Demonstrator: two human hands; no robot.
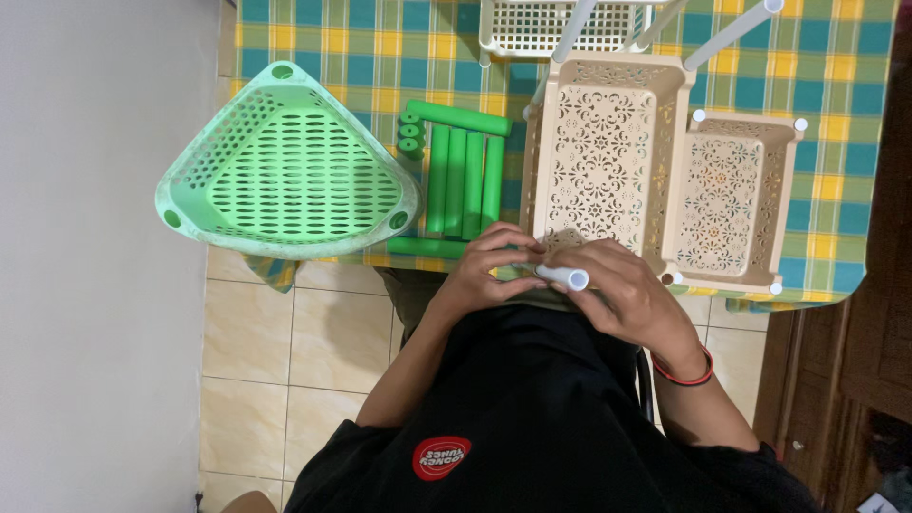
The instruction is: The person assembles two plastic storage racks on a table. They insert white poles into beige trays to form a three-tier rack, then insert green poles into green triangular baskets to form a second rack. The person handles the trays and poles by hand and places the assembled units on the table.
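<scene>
Right hand [622, 294], lower centre of frame: fingers closing around short white tube [564, 276], long axis lying left-right, open end facing viewer's right. Left hand [484, 266]: fingertips pinching tube's other end, touching near edge of large beige openwork basket [608, 142] just above. Both hands equally near. Smaller beige basket [727, 199] adjoining at right. Green tubes [461, 180] lying left of basket on checked tabletop [836, 66]. Green triangular basket [285, 166] sitting upper left.
</scene>
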